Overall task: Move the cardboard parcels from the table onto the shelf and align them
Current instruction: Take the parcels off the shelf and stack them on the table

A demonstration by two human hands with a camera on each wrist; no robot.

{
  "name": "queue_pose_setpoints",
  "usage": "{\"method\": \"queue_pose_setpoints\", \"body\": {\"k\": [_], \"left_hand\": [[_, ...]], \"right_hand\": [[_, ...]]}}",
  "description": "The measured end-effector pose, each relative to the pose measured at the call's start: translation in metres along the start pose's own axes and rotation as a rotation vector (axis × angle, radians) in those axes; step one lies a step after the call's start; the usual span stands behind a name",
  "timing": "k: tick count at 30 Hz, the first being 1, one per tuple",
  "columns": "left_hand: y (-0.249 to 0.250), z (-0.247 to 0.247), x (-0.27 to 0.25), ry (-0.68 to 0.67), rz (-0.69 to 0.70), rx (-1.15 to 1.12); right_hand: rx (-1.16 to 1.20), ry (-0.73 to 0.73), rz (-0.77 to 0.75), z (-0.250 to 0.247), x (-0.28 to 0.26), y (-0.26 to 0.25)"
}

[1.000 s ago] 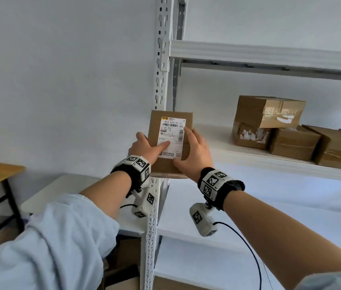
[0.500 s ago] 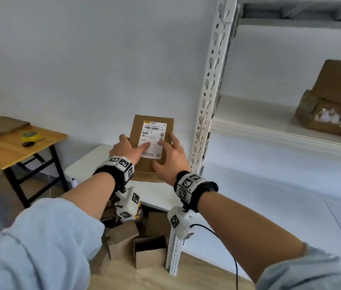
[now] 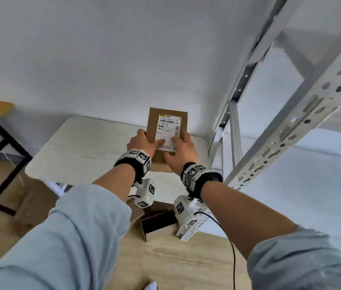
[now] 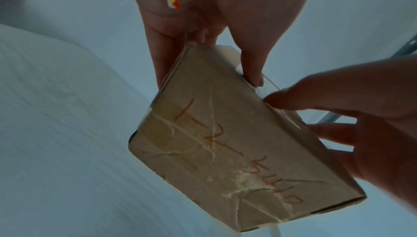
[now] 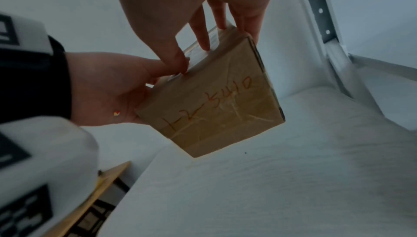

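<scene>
White bench (image 3: 86, 147) lies beneath; I hold the parcel (image 3: 166, 130) upright between left grip (image 3: 142, 144) and right grip (image 3: 181, 150), shelf (image 3: 291, 130) rightward.

The parcel (image 3: 166, 132) sits between the hands, left hand (image 3: 142, 144) on its left and right hand (image 3: 183, 152) on its right, above the worktop (image 3: 77, 147), with the shelf (image 3: 286, 130) frame to the right.

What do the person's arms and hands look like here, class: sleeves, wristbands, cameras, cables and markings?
Both forearms are bare, with light blue sleeves pushed up towards the elbows. The left hand and right hand each have a black wristband carrying white blocks printed with black square tags. A white camera housing with the same tags hangs under each wrist. A thin black cable runs from the right one.
</scene>
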State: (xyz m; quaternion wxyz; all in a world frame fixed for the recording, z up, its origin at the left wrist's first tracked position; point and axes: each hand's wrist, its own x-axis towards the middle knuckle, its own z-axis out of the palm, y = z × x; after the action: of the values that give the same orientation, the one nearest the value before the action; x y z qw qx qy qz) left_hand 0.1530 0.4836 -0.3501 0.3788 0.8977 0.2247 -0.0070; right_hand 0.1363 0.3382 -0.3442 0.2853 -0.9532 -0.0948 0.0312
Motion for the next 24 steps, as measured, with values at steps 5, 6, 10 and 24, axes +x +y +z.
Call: {"method": "queue_pose_setpoints", "body": {"k": [5,6,10,24], "left_hand": [[-0.017,0.054,0.069,-0.129,-0.031,0.012],[-0.019,0.065,0.081,-0.149,-0.035,0.011],[-0.019,0.106,0.123,-0.219,-0.013,0.021],[-0.013,0.176,0.179,-0.345,0.173,-0.057]], "right_hand": [[-0.075,-0.036,0.074,0.042,0.055,0.037],[-0.105,-0.039,0.077,0.049,0.065,0.044],[-0.177,-0.059,0.093,0.068,0.099,0.076],[-0.248,-0.071,0.323,0.091,0.171,0.145]]}}
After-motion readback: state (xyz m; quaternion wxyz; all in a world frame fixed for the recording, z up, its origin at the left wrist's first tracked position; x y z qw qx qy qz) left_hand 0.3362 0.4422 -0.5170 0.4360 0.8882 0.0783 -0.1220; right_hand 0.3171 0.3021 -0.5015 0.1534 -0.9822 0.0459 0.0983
